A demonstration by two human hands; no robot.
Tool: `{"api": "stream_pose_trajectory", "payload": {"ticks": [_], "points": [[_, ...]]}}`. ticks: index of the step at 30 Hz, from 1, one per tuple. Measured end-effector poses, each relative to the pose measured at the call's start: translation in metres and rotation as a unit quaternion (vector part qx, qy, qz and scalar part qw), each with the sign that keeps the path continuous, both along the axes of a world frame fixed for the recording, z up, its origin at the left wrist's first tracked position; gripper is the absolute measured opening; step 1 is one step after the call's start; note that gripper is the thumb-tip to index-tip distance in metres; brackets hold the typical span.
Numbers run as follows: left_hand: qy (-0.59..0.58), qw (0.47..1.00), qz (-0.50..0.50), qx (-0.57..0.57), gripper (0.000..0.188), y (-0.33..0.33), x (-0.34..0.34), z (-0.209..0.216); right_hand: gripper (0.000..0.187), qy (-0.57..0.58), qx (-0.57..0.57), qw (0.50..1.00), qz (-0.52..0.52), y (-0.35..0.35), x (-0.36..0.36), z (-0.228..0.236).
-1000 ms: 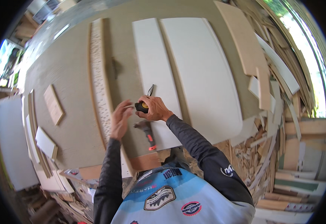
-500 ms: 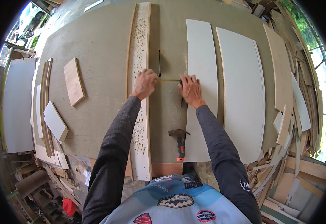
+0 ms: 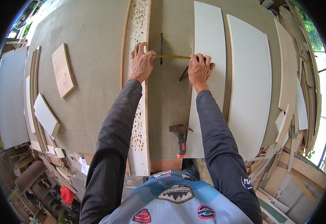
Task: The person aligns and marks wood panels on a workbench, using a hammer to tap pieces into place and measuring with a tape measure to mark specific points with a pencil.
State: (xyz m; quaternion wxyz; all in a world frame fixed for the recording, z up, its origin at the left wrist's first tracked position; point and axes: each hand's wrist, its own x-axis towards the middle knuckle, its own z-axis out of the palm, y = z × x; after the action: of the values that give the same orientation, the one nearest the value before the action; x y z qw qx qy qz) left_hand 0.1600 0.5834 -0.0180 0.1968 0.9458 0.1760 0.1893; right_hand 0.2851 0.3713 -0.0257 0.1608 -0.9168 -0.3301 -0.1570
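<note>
Evidently the step: measuring; the yellow tape stretched across the gap between the spotted strip and the narrow white panel.
Left hand: lay over the spotted strip, fingers bent and nearly closed, apparently pinching one end of the tape.
Right hand: sat at the panel's left edge, fingers curled down where the tape's other end ran under them; what the palm covered could not be made out.
Dark rod: lay lengthwise on the tabletop, crossing beneath the tape.
Hammer: rested nearer the body, its head reaching over the panel's left edge.
Next move: called, as far as could be judged, for both ends steady, the tape straight and square to the edges, and an unobstructed look at its markings.
</note>
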Motion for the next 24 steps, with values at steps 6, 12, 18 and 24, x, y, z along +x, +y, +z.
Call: {"api": "stream_pose_trajectory", "payload": {"ticks": [6, 12, 18, 24], "points": [[-0.014, 0.998, 0.059, 0.025, 0.013, -0.003, -0.002, -0.010, 0.005, 0.010, -0.013, 1.000, 0.013, 0.013, -0.001, 0.001], [-0.015, 0.996, 0.086, 0.019, 0.013, -0.005, 0.002, -0.012, 0.006, 0.030, -0.027, 0.999, -0.002, 0.017, -0.002, 0.002], [0.017, 0.987, 0.159, 0.030, 0.067, -0.016, -0.015, -0.005, 0.007, 0.074, -0.018, 0.997, -0.017, 0.021, 0.001, 0.005], [0.183, 0.939, 0.282, -0.073, 0.129, -0.069, -0.106, 0.024, 0.008, 0.091, -0.009, 0.995, -0.044, 0.027, 0.000, 0.006]]}}
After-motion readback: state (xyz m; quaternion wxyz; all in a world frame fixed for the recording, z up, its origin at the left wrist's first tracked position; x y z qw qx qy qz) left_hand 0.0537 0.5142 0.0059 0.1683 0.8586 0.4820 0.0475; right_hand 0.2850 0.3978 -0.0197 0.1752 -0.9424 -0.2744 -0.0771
